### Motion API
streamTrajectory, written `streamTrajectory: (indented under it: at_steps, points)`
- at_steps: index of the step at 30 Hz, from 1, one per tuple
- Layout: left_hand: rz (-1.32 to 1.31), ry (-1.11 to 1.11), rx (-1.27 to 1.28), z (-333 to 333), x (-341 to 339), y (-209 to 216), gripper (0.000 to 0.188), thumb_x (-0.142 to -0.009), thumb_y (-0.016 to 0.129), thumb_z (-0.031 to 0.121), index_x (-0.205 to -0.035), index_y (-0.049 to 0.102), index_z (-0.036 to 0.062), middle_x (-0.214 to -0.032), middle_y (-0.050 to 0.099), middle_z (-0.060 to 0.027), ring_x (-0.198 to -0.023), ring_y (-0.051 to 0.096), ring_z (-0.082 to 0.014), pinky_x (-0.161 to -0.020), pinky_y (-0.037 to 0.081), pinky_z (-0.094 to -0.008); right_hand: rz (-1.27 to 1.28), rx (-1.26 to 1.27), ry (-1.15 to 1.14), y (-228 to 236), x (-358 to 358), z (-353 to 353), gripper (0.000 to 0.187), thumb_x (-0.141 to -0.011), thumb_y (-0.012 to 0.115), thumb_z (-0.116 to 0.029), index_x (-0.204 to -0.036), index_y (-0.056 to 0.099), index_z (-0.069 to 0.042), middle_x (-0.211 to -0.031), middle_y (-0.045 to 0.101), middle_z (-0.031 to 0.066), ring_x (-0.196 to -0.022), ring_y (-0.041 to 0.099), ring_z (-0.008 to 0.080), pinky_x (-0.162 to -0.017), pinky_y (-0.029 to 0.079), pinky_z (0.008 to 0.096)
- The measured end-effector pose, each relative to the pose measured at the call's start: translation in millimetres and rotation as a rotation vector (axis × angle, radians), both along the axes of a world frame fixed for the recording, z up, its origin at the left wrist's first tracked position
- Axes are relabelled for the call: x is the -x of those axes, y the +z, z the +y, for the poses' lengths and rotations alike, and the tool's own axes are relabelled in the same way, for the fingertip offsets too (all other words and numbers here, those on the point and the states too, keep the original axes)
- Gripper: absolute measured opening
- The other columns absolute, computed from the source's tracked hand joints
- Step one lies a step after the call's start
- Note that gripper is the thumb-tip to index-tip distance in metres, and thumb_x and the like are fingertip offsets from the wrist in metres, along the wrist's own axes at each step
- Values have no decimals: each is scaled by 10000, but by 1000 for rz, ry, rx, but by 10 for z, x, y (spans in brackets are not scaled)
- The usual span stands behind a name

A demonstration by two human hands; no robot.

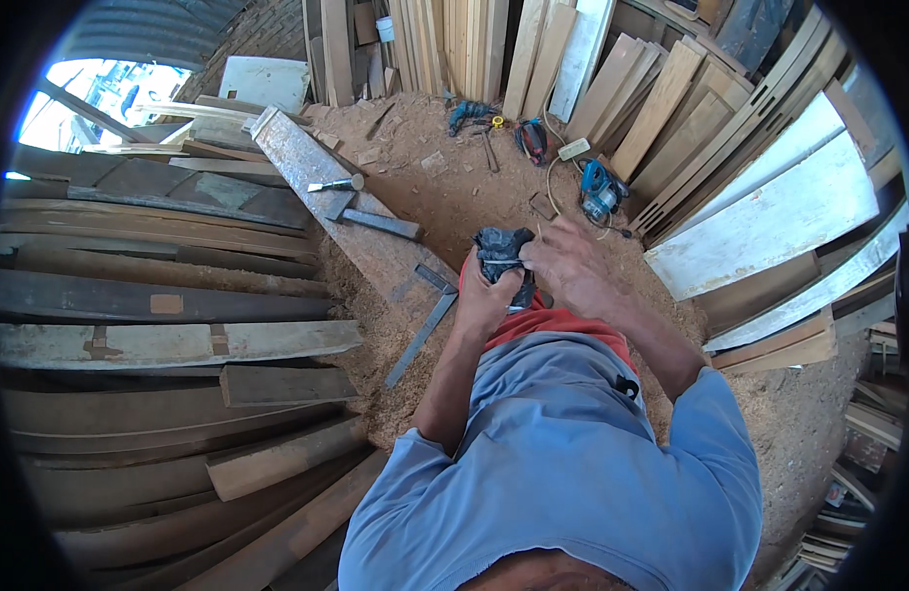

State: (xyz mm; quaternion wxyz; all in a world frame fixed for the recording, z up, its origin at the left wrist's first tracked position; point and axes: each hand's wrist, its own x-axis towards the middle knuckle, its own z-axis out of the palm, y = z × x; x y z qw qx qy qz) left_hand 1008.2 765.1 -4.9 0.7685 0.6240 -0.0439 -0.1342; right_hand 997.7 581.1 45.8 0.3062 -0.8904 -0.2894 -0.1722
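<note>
In front of my lap, my left hand (486, 297) is closed round a crumpled black plastic bag (502, 246), which has a thin pale strip across it. My right hand (570, 264) meets the bag from the right, its fingers bent together at the bag's edge; what they pinch is hidden. Ahead and to the left, a hammer (381, 224) and a chisel (336, 184) lie on a long worn plank (307, 163). A metal square (422, 325) rests beside my left forearm, its upper end by the plank.
Stacked boards (169, 340) fill the left side. Upright planks (464, 44) lean along the back, and white panels (770, 217) stand at the right. A teal drill (469, 116), a red and black power tool (531, 141), and a blue power tool (602, 190) with cords lie on the sawdust-covered floor (445, 197).
</note>
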Motion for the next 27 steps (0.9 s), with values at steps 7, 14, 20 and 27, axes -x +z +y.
streamTrajectory:
  at_steps: [7,14,20,27]
  points:
    - [31,-9,36,20,-29,-124,351,-868,618,14,-1216,578,40,-1051,634,-19,-900,598,-98,-799,513,-275,-62,92,-37,30,28,73,180,-791,650,-70,-971,661,-65,-897,579,101,-898,549,295,-831,444,432]
    - [17,-7,11,-12,-10,66,342,-869,624,18,-1204,558,40,-1024,622,-11,-871,588,-93,-778,514,-276,-105,-4,-104,-1,-4,80,165,-815,681,-63,-977,650,-71,-876,579,105,-888,544,315,-814,449,443]
    - [1,5,18,23,-32,-32,352,-870,633,19,-1212,548,42,-1023,620,-12,-865,589,-91,-762,517,-273,-80,-155,-178,-44,-23,167,184,-800,746,-83,-957,652,-67,-868,615,115,-841,584,333,-784,477,451]
    - [61,-17,131,21,-20,-45,381,-867,616,0,-1241,554,43,-1036,627,-15,-869,602,-95,-763,520,-271,-130,-99,-31,-101,-30,91,187,-812,707,-68,-992,667,-38,-928,634,123,-879,603,323,-820,489,439]
